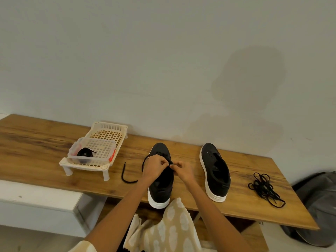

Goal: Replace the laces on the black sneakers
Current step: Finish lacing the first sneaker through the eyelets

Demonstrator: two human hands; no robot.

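Left hand (pixel 153 165) and right hand (pixel 181 169) both pinch a black lace (pixel 131 180) over the black sneaker (pixel 161 190); second sneaker (pixel 215 171) at 3 o'clock

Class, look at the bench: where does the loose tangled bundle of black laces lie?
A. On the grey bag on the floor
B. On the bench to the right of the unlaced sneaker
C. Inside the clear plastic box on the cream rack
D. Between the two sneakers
B: the tangled black laces lie on the bare wooden bench, to the right of the unlaced sneaker and apart from it.
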